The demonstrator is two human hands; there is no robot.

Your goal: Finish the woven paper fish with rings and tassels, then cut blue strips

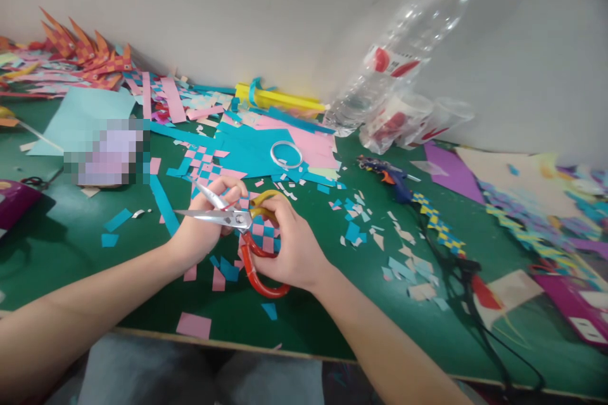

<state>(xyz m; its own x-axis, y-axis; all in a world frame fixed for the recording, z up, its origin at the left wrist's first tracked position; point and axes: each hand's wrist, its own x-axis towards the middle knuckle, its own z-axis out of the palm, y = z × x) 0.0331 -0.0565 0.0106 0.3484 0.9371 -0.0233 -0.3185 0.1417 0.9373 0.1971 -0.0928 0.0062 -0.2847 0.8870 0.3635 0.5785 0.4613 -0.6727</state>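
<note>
My right hand is closed around the handles of a pair of scissors with one yellow and one red loop; its silver blades are spread apart and point left. My left hand pinches a small woven piece of pink and blue paper strips, held just above the green table between the two hands. The scissor blades cross in front of my left fingers. Paper offcuts in pink and blue lie under and around both hands.
Blue and pink paper sheets and a tape ring lie behind the hands. A hot glue gun with a black cord sits to the right. Clear plastic bottles lean on the wall. Woven paper pieces fill the far left and right.
</note>
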